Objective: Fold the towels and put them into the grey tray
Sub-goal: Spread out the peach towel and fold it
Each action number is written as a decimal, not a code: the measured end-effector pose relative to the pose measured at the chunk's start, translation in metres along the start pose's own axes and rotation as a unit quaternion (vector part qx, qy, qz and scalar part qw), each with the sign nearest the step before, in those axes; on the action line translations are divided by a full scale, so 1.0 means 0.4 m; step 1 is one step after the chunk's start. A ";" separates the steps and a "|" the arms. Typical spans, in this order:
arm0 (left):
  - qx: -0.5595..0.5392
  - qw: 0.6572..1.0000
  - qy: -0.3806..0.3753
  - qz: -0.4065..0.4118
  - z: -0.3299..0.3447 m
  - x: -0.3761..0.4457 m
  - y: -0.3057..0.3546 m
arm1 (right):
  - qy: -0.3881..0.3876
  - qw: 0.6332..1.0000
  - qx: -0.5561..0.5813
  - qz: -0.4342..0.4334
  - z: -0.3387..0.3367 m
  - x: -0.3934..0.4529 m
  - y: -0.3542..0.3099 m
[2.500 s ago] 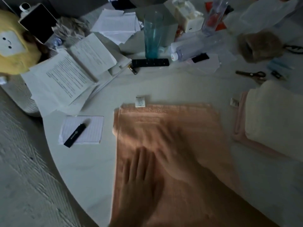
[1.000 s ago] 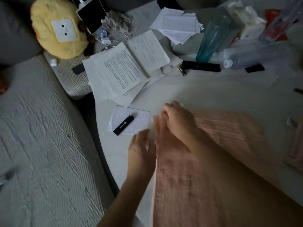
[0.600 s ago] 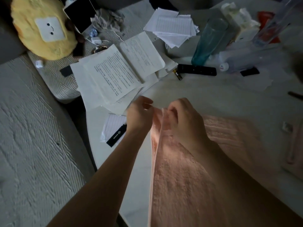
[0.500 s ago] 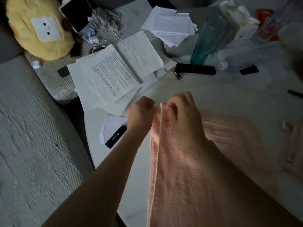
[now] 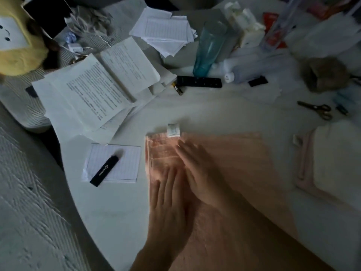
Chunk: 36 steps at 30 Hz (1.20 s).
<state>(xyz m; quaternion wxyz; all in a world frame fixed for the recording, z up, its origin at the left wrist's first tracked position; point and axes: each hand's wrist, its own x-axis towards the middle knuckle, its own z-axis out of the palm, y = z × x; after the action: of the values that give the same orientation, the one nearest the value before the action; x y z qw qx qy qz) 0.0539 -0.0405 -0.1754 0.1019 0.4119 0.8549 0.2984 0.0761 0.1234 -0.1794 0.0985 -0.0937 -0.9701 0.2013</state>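
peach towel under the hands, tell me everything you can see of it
The peach towel is a soft, looped cloth lying flat on the white table, with layered edges along its left side, so it looks folded. A woven band crosses its far end, where a small white tag sticks out. The left hand and right hand rest flat on it, fingers spread. Its near end runs out of frame.

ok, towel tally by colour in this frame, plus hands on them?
Peach towel: 1, spread on the table, left hand and right hand flat on it
Pink towel: 1, folded, at right
Cream towel: 1, folded, on top of the pink one
Total: 3 towels
No grey tray in view.
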 end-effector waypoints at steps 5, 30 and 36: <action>0.156 0.984 -0.087 -0.005 0.008 -0.018 -0.026 | -0.081 0.980 -0.179 0.022 -0.086 -0.096 0.231; 0.186 0.974 -0.122 0.033 0.084 0.042 0.094 | 0.156 0.957 -0.033 0.241 -0.309 -0.015 0.363; 0.199 0.972 -0.123 0.036 0.086 0.010 0.080 | 0.087 0.917 -0.045 0.387 -0.239 -0.062 0.391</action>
<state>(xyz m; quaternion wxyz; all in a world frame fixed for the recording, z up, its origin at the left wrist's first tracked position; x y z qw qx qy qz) 0.0863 -0.0076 -0.1837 0.1114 0.4878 0.8627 0.0732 0.1442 0.2943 -0.1611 0.0928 -0.4833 -0.8535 0.1712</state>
